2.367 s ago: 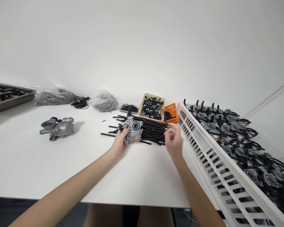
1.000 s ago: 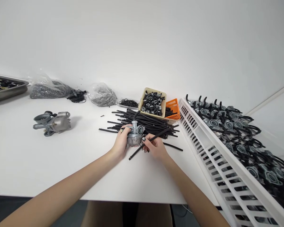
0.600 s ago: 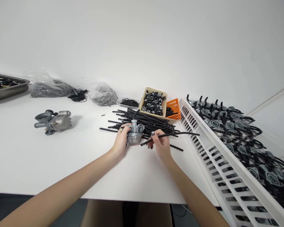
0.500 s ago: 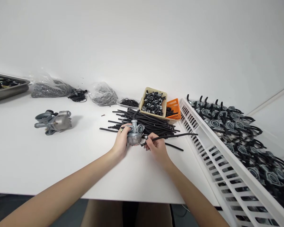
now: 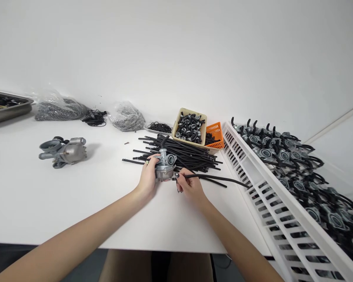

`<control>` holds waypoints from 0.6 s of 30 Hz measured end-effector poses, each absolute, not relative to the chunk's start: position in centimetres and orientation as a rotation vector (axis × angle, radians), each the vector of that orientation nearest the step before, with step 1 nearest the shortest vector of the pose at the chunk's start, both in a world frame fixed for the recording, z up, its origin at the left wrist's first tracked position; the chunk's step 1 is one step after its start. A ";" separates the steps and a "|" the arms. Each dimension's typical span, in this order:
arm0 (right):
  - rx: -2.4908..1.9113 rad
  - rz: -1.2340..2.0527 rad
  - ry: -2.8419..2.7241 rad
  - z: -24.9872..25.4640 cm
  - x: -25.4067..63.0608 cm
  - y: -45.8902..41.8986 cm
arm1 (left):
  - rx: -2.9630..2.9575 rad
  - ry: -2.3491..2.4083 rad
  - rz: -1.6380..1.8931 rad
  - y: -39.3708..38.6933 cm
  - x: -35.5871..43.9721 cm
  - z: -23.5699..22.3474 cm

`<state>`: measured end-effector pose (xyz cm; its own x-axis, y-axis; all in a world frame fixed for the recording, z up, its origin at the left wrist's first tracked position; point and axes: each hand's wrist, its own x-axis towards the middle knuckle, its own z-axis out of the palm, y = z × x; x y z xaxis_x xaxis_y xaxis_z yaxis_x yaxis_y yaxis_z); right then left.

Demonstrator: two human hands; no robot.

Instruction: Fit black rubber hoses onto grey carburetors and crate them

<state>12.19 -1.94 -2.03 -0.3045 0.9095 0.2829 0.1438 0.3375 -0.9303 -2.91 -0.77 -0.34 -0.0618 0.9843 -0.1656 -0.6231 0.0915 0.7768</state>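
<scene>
My left hand (image 5: 148, 176) is wrapped around the left side of a grey metal carburetor (image 5: 164, 166), held upright above the table with its round bore facing me. A short black rubber piece sticks up from its top. My right hand (image 5: 191, 186) pinches a black rubber hose (image 5: 217, 178) close to one end. That end meets the lower right of the carburetor's bowl; whether it is pushed onto the fitting I cannot tell. The hose's free end reaches right to the white crate. Behind both hands lies a pile of similar black hoses (image 5: 191, 154).
A second carburetor (image 5: 67, 152) lies on the left of the white table (image 5: 111, 219). Along the wall are a metal tray (image 5: 10, 111), bags of small parts (image 5: 127, 117), a cream basket (image 5: 204, 135) and an orange basket (image 5: 220, 135). A white slatted crate (image 5: 261, 176) of carburetors borders the right.
My right hand has picked a hose from the pile and brought one end to the carburetor's bowl. The hose's free end has swung down to the right. My left hand keeps holding the carburetor.
</scene>
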 end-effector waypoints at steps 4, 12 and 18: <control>-0.977 0.874 -1.795 -2.0 12.3 -2.1 | 0.583 0.930 1.509 -0.9 -2.8 -0.4; -1.030 0.783 -1.825 -1.9 11.7 -2.5 | 0.563 0.997 1.611 -1.5 -2.7 0.1; -0.999 0.793 -1.786 -1.8 11.2 -2.4 | 0.504 1.040 1.599 -1.9 -2.6 1.0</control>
<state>11.20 -2.37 -1.76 -0.2563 0.8800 0.4000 0.2937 0.4651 -0.8351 -2.60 -1.87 1.00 -0.3002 0.9333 -0.1969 -0.5583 -0.0045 0.8296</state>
